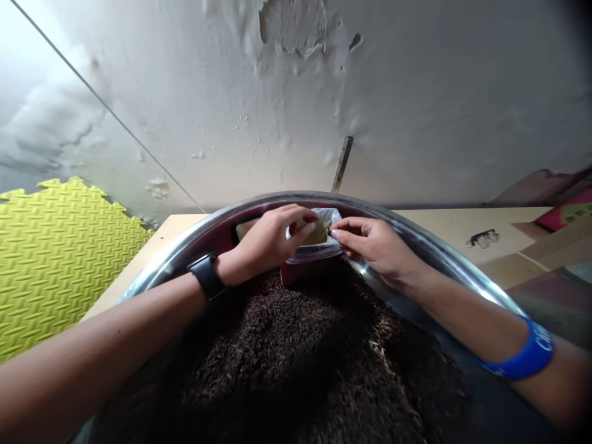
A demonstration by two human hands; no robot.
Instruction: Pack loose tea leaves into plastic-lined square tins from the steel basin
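Observation:
A large metal basin [467,266] holds a heap of dark, dry shreds [282,333]. At its far side stands a small red box [308,272] with a clear plastic bag [327,216] opened in its mouth. My left hand [287,233], with a black watch on the wrist, is closed on a small yellowish piece [314,235] over the bag. To its right, my right hand [365,242] pinches at the bag's right edge; a tiny dark bit shows at its fingertips. Whether it grips the plastic or only that bit is unclear.
Behind the basin rises a peeling grey wall [208,105] with a metal strip [342,165]. A yellow-green foam mat [60,265] leans at the left. Glasses [483,238] lie on the wooden surface [439,219] at the right.

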